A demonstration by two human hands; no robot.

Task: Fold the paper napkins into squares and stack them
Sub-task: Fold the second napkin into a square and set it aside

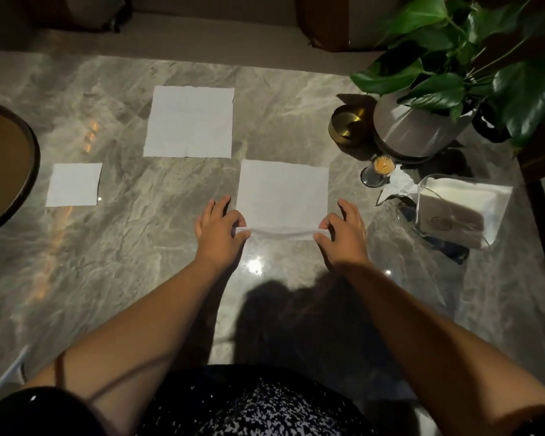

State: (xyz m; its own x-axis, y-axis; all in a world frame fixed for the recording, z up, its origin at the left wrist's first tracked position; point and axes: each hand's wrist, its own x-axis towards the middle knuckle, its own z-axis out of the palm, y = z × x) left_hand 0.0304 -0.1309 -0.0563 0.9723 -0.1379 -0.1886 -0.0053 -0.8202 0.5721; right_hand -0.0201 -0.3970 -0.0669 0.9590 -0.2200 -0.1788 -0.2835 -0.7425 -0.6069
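Single view, head-worn, wide-angle. Looks forward and steeply down over the wearer's lap onto a marble table point(107, 247). Near: forearms fill the lower frame. Table's far edge near top.

No legible text, label, brand, number or sign in this view. Clear napkin holder point(460, 212), right side of the marble table point(139, 278): a faint oval mark shows through its wall, too dim and small to read. White paper napkins point(189, 122): blank, no print visible. Grey plant pot point(419, 127) and brass-coloured bowl point(348, 124): no markings discernible. Patterned dark garment point(258, 410) at the bottom edge: speckles only, no lettering.
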